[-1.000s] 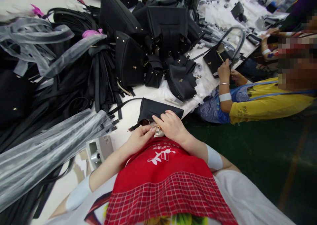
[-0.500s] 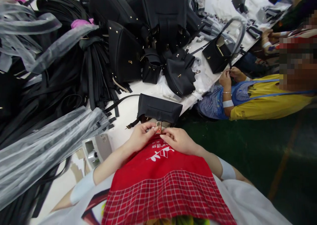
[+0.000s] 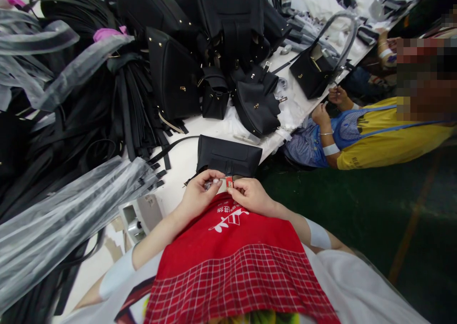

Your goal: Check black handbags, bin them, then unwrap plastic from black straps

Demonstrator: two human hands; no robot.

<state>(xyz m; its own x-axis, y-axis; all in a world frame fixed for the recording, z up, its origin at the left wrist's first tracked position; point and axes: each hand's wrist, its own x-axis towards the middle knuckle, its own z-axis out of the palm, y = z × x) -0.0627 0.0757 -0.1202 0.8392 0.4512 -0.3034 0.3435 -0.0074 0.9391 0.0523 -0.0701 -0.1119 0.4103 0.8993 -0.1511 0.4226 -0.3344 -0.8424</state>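
Observation:
A small black handbag (image 3: 230, 153) lies at the table's near edge, close to my apron. From its front flap hangs a gold-coloured metal clasp (image 3: 229, 181) that looks red on its face. My right hand (image 3: 254, 196) pinches the clasp's lower right side between thumb and bent fingers. Just left of the clasp, my left hand (image 3: 200, 193) has thumb and forefinger pressed together. Something thin or shiny shows by those fingertips, too small to name. A black strap (image 3: 174, 147) runs from the bag to the left.
Several finished-looking black bags (image 3: 232, 19) are heaped beyond. Bundled black straps (image 3: 130, 100) and plastic-wrapped strips (image 3: 78, 219) cover the left side. A grey tape dispenser (image 3: 141, 219) stands by my left forearm. At right, a co-worker in yellow (image 3: 378, 138) sits near another black handbag (image 3: 310, 72).
My left fingertips have drawn slightly left and up from the clasp. My right hand stays at the clasp. The co-worker's hands have moved apart, off the strap of their bag.

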